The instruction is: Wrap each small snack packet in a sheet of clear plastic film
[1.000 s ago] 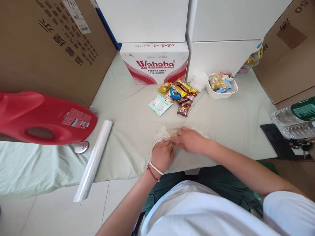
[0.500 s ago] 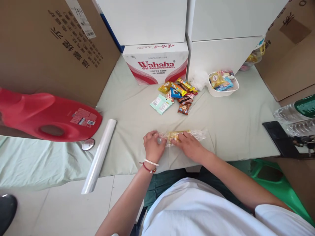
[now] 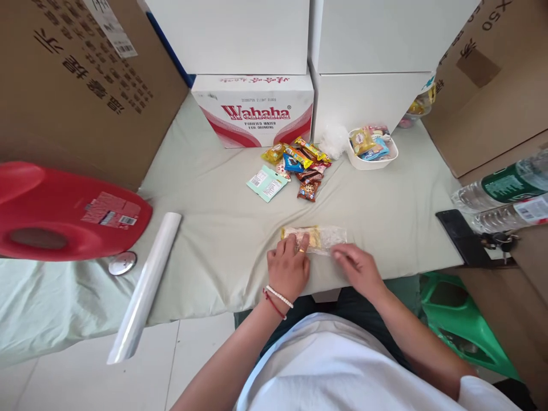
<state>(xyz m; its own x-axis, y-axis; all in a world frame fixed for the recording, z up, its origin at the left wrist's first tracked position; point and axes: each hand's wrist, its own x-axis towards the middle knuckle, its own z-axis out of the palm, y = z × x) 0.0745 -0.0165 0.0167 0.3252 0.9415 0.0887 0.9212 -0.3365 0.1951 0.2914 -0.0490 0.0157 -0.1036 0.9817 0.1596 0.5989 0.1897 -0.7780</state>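
A yellowish snack wrapped in clear film (image 3: 314,236) lies on the pale green cloth (image 3: 222,217) near the front edge. My left hand (image 3: 289,268), with a bead bracelet and a ring, rests its fingers flat on the snack's left end. At the film's right end my right hand (image 3: 357,267) has its fingers bent and touching the wrap. Neither hand has the snack lifted.
A pile of small snack packets (image 3: 299,165) and a white bowl of snacks (image 3: 372,151) sit further back. A roll of clear film (image 3: 145,285) and a red jug (image 3: 64,208) lie left. Cardboard boxes (image 3: 252,108) stand behind; bottles (image 3: 500,188) and a phone (image 3: 460,234) at right.
My left hand has moved right onto the snack's left end, and my right hand has slid to the film's right end. The wrap looks flatter round the snack.
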